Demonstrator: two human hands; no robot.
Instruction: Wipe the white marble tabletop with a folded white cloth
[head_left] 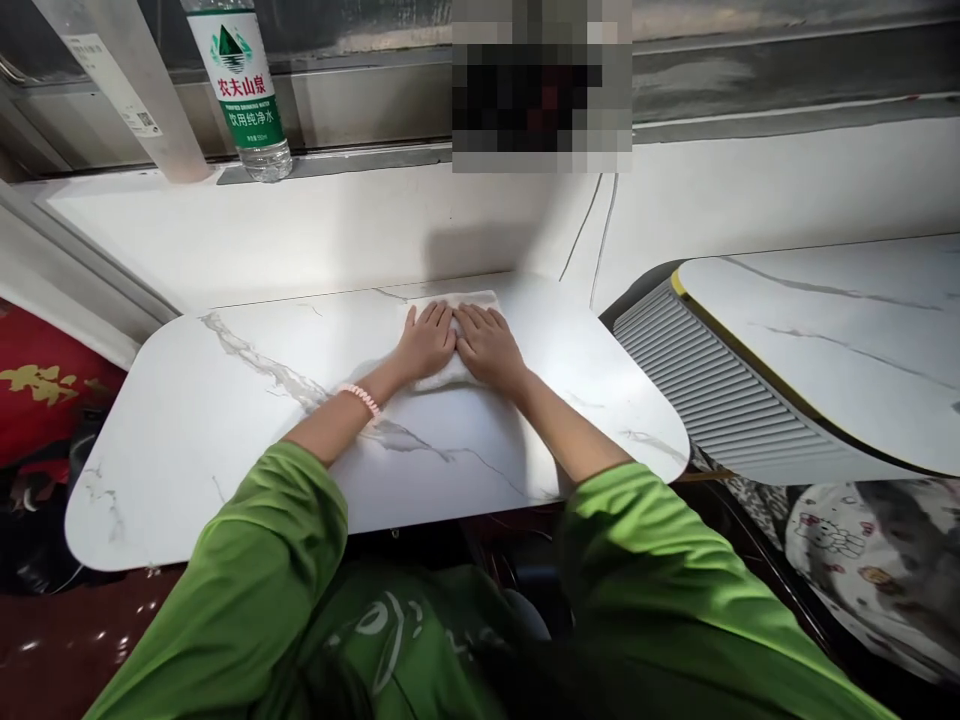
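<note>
A white folded cloth [469, 300] lies on the white marble-patterned table [225, 400], near its far edge. My left hand [426, 342] rests flat on the cloth, fingers stretched out and together. My right hand [487, 345] lies flat beside it, touching it, also pressing on the cloth. Both hands cover most of the cloth; only its far edge and a bit below the palms show. A pink beaded band sits on my left wrist [361, 398]. My sleeves are green.
A water bottle with a green label [244, 90] stands on the window ledge at the back left, next to a leaning pale tube [142, 90]. A second marble tabletop [840, 330] with a ribbed grey side stands to the right. Red fabric [37, 380] lies at the left.
</note>
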